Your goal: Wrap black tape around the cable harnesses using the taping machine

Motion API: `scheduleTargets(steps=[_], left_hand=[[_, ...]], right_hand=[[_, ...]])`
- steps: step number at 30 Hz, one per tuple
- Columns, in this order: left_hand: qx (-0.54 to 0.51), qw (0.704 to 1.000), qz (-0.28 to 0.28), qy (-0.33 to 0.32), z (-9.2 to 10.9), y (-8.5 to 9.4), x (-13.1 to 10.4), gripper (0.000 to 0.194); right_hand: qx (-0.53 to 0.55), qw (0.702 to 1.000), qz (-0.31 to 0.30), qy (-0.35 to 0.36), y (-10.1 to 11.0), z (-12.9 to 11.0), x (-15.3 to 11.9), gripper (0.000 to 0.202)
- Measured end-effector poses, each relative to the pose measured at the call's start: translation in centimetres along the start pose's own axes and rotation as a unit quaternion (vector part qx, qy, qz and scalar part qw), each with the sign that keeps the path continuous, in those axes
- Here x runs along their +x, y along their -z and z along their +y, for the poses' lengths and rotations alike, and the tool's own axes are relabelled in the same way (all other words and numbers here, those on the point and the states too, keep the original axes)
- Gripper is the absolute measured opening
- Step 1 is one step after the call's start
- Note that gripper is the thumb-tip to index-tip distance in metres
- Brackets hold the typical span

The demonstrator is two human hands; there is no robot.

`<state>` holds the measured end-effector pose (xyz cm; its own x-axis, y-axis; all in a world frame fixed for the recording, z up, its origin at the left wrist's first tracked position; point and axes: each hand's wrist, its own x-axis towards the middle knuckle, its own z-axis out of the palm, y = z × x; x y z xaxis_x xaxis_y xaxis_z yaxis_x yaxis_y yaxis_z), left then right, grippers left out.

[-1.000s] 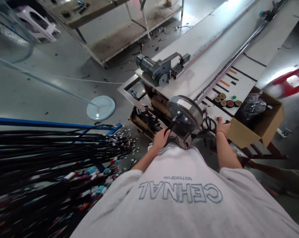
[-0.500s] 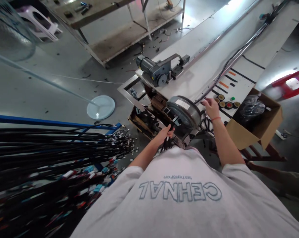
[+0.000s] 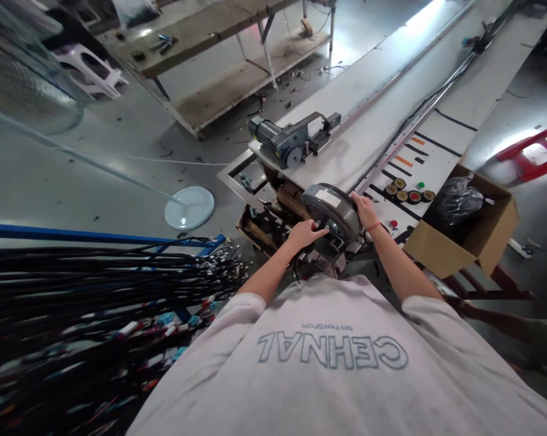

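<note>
A round grey drum [image 3: 333, 209], hollow at the front and with a white label on its rim, stands at the near end of the long white bench. My right hand [image 3: 365, 210] is closed over the drum's right edge. My left hand [image 3: 304, 234] is at the drum's open front, its fingers bent and one finger stretched towards the hub. What the left fingers hold, if anything, is hidden; dark wires hang just below that hand. Black cables [image 3: 394, 142] run along the bench from the drum to the far end.
A geared motor [image 3: 273, 136] sits left on the bench [image 3: 341, 154]. Tape rolls [image 3: 401, 196] and tape strips lie right, beside an open cardboard box [image 3: 441, 248]. Bundled black cables [image 3: 119, 266] hang on a blue rack at left. A red stool [image 3: 534, 145] stands far right.
My right hand has moved from the cables beside the drum onto its edge. My left hand has risen slightly to the drum's front, and the view has shifted a little.
</note>
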<state>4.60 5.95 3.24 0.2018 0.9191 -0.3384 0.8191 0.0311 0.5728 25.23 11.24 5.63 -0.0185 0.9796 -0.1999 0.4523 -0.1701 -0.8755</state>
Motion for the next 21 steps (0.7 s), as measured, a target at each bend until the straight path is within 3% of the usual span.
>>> scheduleTargets(steps=[2,4,6,9,12,14,15,16,18,20,21], left_hand=[[0.069,0.997,0.022,0.012,1.0,0.1,-0.6,0.04],[0.117,0.992,0.033,0.02,1.4,0.6,-1.2,0.034],[0.142,0.989,0.044,0.026,0.9,2.0,-1.5,0.032],[0.144,0.986,0.078,0.04,-0.9,4.7,-1.3,0.035],[0.132,0.988,0.083,0.018,-2.7,6.2,-0.7,0.034],[0.123,0.989,0.077,-0.002,-3.3,6.1,-0.4,0.031],[0.118,0.99,0.077,-0.01,-3.5,5.9,-0.4,0.03],[0.112,0.99,0.078,-0.016,-3.6,5.7,-0.4,0.03],[0.107,0.99,0.084,-0.025,-3.5,5.5,-0.5,0.031],[0.113,0.989,0.087,-0.032,-3.3,5.5,-0.7,0.032],[0.121,0.988,0.089,-0.032,-3.2,5.6,-0.8,0.032]], right_hand=[[-0.119,0.99,0.066,-0.031,0.8,3.0,-3.0,0.034],[-0.272,0.952,0.111,-0.091,1.2,5.8,-5.4,0.02],[-0.354,0.915,0.102,-0.164,1.7,7.9,-6.9,0.034],[-0.31,0.921,0.058,-0.23,2.9,9.3,-8.4,0.032],[-0.146,0.977,0.038,-0.15,3.7,7.8,-10.8,0.022],[0.02,0.997,-0.05,-0.047,2.6,5.6,-12.6,0.03],[0.109,0.986,-0.128,-0.011,1.5,4.4,-13.3,0.038],[0.19,0.956,-0.222,-0.002,-0.1,3.1,-13.7,0.046],[0.297,0.866,-0.399,-0.058,-4.0,1.1,-13.2,0.064],[0.33,0.791,-0.492,-0.152,-7.9,-0.2,-11.4,0.076],[0.329,0.782,-0.494,-0.189,-9.4,-0.5,-10.4,0.078]])
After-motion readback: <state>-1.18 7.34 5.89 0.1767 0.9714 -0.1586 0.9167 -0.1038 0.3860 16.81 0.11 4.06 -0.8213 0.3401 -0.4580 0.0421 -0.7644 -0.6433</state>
